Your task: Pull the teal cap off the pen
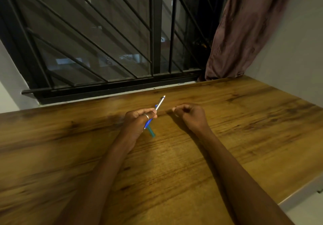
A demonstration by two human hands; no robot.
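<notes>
Left hand (138, 120) is seen curled round a blue and silver pen (158, 107), whose far end is pointed away toward the window grille (90, 38); the middle of the pen is hidden by the fingers. A teal piece (151, 132) is glimpsed below the palm, blurred, and what it is cannot be told. The right hand (189, 114) is held just right of the pen with fingers curled inward; nothing is seen in it. Both forearms are stretched over the wooden tabletop (244, 120). A brown curtain (244, 32) is hung at far right, its top cut off.
</notes>
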